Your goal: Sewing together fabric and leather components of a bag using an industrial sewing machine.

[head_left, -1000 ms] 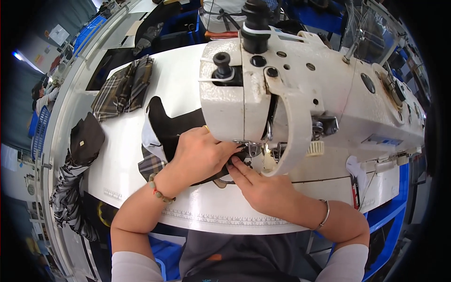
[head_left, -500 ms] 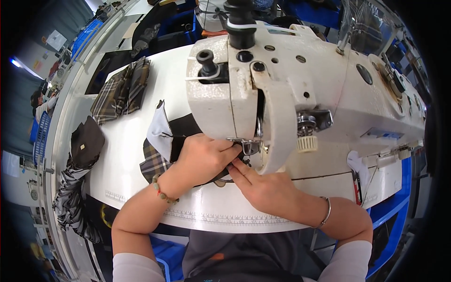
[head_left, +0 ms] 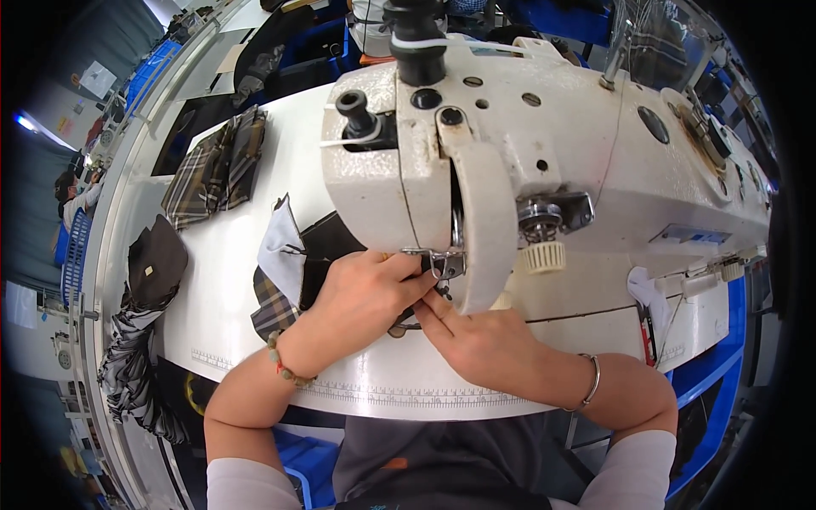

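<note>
A dark cloth piece (head_left: 331, 234) with a pale bluish-white flap (head_left: 280, 246) and a plaid part (head_left: 274, 299) lies on the sewing table, running in under the presser foot (head_left: 445, 264) of a white sewing machine (head_left: 425, 170). Bent fingers of my left hand (head_left: 361, 289) press and pinch the cloth just left of the foot. From the right, my right hand (head_left: 480, 344) brings its thumb and fingers together at the same edge, meeting the left fingertips. Both hands hide the cloth's front edge, and the exact stitching spot cannot be seen.
Folded plaid cloth (head_left: 217, 166) lies at the back left. Dark brown cloth (head_left: 157, 259) and bunched striped fabric (head_left: 136, 370) hang over the table's left side. A printed ruler strip (head_left: 408, 396) follows the front edge. A white cloth scrap (head_left: 650, 297) lies at right, near a blue frame (head_left: 718, 374).
The view has shifted slightly, so the machine head appears further left. My hands stay at the presser foot, holding nearly the same pose on the cloth.
</note>
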Tool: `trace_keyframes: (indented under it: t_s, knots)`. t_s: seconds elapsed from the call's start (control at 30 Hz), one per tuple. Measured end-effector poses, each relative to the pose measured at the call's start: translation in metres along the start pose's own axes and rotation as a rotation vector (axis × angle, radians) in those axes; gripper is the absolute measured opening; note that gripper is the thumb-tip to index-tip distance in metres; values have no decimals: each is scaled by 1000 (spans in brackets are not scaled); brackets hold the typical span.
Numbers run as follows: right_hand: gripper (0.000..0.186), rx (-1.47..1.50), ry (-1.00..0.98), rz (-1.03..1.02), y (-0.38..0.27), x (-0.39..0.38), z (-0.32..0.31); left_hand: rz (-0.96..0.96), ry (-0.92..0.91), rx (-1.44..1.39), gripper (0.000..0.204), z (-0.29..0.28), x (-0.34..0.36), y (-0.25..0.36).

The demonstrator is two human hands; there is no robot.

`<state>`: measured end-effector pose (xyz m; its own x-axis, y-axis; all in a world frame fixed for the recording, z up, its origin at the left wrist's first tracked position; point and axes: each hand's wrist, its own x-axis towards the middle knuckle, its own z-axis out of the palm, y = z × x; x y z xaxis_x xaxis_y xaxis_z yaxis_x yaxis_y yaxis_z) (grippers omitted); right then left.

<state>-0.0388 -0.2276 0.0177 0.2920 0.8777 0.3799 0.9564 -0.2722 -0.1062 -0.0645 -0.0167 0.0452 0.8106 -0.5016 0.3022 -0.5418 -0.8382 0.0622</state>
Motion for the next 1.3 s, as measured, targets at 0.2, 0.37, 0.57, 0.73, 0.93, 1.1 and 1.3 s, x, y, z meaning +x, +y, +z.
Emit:
trace_keyframes:
  t_s: [0.2, 0.37, 0.57, 0.73, 0.93, 1.1, 1.3]
  knots:
    - [35, -37, 11, 27, -1, -5, 3, -56, 11, -6, 30, 1, 2, 17]
    - [30, -91, 25, 28, 0, -3, 0, -63, -15, 6, 32, 0, 2, 17]
    - [33, -138, 99, 28, 8, -3, 12, -106, -32, -59, 34, 7, 3, 7]
    - [34, -86, 119, 35, 11, -2, 14, -132, -40, -46, 35, 5, 3, 9]
    - [39, -110, 40, 57, 9, -1, 7, -155, -46, -32, 36, 7, 2, 11]
    - [40, -93, 74, 55, 9, -2, 10, -160, -40, -7, 38, 5, 2, 13]
    - [37, -21, 112, 91, 4, 1, 12, -185, -60, 64, 40, -11, 0, 14]
